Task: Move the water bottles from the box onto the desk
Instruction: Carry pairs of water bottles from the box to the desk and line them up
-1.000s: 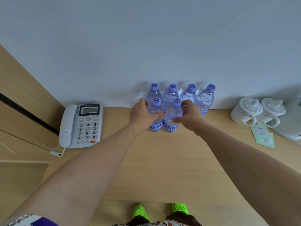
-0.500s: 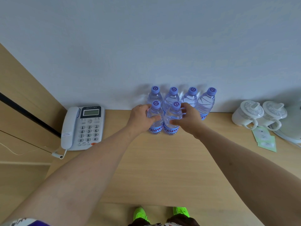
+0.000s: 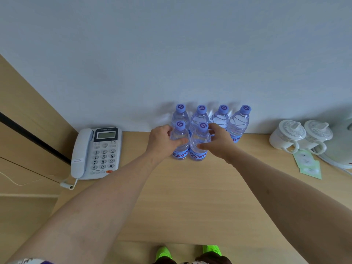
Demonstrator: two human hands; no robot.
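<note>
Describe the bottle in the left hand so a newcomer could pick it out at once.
On the wooden desk, six purple-capped bottles stand against the wall: four behind, two in front. It is the front-left bottle, nearest the telephone, with the left hand wrapped around it.

Left hand (image 3: 162,142) wrapped further round front-left bottle (image 3: 180,141), right hand (image 3: 219,142) thumb lower on front-right bottle (image 3: 200,144)

Person, head view: both forearms bare, left hand (image 3: 161,141) and right hand (image 3: 219,143) ungloved; patterned white-and-purple sleeve edge (image 3: 32,261) at left upper arm; neon-green shoes (image 3: 163,253); dark patterned shorts (image 3: 192,261).
</note>
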